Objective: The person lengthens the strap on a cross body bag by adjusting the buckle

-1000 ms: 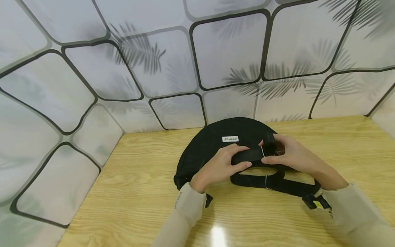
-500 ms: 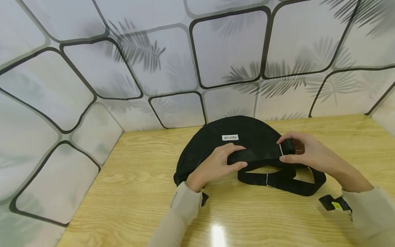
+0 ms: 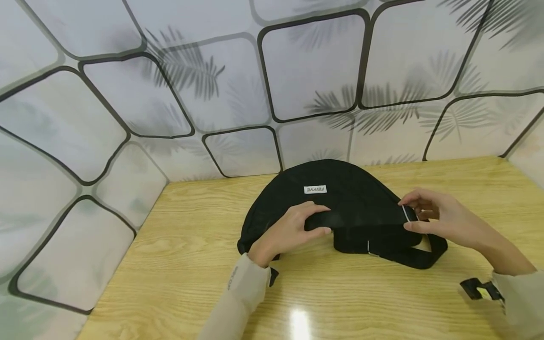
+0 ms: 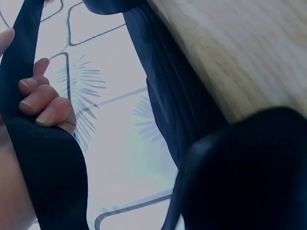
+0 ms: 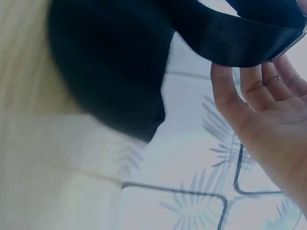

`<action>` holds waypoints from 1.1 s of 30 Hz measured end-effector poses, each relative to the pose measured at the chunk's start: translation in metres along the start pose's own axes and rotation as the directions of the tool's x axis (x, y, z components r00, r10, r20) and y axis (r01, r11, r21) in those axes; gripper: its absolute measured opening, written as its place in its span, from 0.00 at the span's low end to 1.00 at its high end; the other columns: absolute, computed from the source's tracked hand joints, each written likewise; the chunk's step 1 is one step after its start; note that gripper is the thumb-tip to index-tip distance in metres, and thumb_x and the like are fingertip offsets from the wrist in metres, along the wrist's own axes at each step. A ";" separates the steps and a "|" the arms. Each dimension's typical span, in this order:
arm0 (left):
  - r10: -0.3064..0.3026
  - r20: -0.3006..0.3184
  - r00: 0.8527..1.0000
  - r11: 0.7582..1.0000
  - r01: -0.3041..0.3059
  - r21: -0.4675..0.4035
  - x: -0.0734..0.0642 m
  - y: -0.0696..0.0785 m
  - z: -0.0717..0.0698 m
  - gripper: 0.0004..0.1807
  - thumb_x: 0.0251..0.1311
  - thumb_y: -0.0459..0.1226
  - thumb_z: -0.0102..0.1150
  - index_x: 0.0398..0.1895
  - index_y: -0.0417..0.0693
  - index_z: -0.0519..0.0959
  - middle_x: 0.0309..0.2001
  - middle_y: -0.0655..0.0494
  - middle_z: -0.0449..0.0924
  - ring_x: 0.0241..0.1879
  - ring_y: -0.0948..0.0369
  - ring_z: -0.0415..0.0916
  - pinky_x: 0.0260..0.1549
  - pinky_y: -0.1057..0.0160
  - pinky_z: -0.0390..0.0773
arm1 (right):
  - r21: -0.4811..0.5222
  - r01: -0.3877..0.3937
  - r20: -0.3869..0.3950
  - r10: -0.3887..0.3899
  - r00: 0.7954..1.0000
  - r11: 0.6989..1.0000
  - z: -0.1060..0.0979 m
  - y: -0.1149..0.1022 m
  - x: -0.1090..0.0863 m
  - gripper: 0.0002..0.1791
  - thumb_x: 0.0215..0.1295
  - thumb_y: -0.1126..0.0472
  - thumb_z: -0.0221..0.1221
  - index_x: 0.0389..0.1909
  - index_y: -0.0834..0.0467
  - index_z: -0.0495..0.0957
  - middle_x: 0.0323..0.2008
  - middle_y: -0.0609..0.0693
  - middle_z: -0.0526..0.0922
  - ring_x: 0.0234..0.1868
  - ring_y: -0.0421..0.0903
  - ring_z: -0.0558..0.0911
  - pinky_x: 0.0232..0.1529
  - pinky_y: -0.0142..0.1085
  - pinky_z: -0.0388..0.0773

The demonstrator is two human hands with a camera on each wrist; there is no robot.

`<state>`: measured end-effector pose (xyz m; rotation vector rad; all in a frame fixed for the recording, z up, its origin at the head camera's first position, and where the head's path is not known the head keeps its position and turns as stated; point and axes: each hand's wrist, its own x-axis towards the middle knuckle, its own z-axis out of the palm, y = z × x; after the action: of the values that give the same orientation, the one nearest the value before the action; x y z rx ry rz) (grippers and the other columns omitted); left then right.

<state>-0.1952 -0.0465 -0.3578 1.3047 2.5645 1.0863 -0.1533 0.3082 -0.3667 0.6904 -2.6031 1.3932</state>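
Note:
A black waist bag (image 3: 340,177) with a small white label (image 3: 315,189) lies on the table, its curved edge toward the wall. My left hand (image 3: 286,229) grips the black webbing strap (image 3: 361,218) near the bag's middle; in the left wrist view the fingers (image 4: 48,103) curl over the strap. To the right, my right hand (image 3: 450,219) pinches the strap at a metal slider (image 3: 407,213). The strap stretches between both hands in front of the bag. In the right wrist view a strap loop (image 5: 235,40) bends above the right fingers (image 5: 252,88).
The wooden table (image 3: 182,274) runs back to a wall covering (image 3: 238,85) with a leaf and frame pattern. More strap (image 3: 420,259) loops on the table before the bag, with a second metal slider (image 3: 370,249). A black piece with a yellow patch (image 3: 483,293) is by the right cuff.
My right hand has moved right with the slider, away from the left hand, and the strap between them has lengthened. My left hand has shifted slightly left, still gripping the strap.

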 end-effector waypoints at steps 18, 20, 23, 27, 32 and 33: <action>-0.105 0.150 0.983 0.978 0.075 0.196 -0.009 -0.005 0.000 0.25 0.71 0.42 0.63 0.66 0.40 0.75 0.43 0.55 0.74 0.36 0.62 0.70 0.40 0.69 0.73 | -0.341 0.036 0.027 -0.029 0.999 0.939 -0.006 0.024 -0.023 0.28 0.47 0.67 0.78 0.51 0.60 0.81 0.47 0.45 0.81 0.44 0.27 0.75 0.40 0.28 0.77; -0.107 0.162 0.981 0.966 0.064 0.249 -0.007 -0.004 0.001 0.25 0.71 0.44 0.63 0.66 0.41 0.76 0.41 0.56 0.72 0.34 0.63 0.68 0.38 0.69 0.71 | -0.382 0.079 0.026 -0.074 0.997 0.921 -0.005 0.025 -0.024 0.29 0.44 0.68 0.80 0.50 0.60 0.81 0.45 0.49 0.82 0.44 0.28 0.75 0.38 0.29 0.77; -0.107 0.180 0.978 0.947 0.045 0.319 -0.004 -0.002 0.004 0.26 0.71 0.46 0.62 0.66 0.43 0.76 0.45 0.55 0.74 0.37 0.63 0.68 0.40 0.69 0.72 | -0.431 0.132 0.015 -0.140 0.990 0.892 -0.005 0.024 -0.027 0.31 0.39 0.68 0.81 0.48 0.58 0.81 0.43 0.49 0.82 0.44 0.30 0.76 0.37 0.28 0.76; -0.098 0.194 0.976 0.924 0.017 0.383 0.000 0.001 0.007 0.26 0.71 0.48 0.61 0.66 0.45 0.76 0.52 0.53 0.75 0.44 0.61 0.71 0.46 0.67 0.74 | -0.461 0.181 0.001 -0.204 0.979 0.868 -0.008 0.022 -0.032 0.30 0.33 0.69 0.82 0.42 0.54 0.81 0.39 0.43 0.80 0.39 0.32 0.77 0.35 0.25 0.74; -0.081 0.196 0.977 0.909 -0.008 0.416 0.006 0.006 0.011 0.25 0.72 0.49 0.59 0.65 0.45 0.77 0.54 0.52 0.76 0.46 0.61 0.73 0.46 0.67 0.74 | -0.450 0.248 0.012 -0.272 0.962 0.858 -0.011 0.022 -0.037 0.30 0.29 0.70 0.82 0.36 0.50 0.81 0.34 0.37 0.79 0.34 0.32 0.77 0.34 0.21 0.72; -0.079 0.197 0.977 0.909 -0.010 0.417 0.007 0.008 0.011 0.25 0.73 0.48 0.59 0.65 0.45 0.77 0.54 0.53 0.77 0.46 0.61 0.73 0.45 0.68 0.74 | -0.446 0.263 0.014 -0.288 0.958 0.855 -0.011 0.023 -0.038 0.30 0.28 0.70 0.82 0.36 0.49 0.81 0.34 0.36 0.79 0.33 0.32 0.78 0.34 0.21 0.71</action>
<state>-0.1906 -0.0317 -0.3597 1.3555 2.7295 0.3690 -0.1306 0.3408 -0.3896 0.8892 -2.5138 0.6867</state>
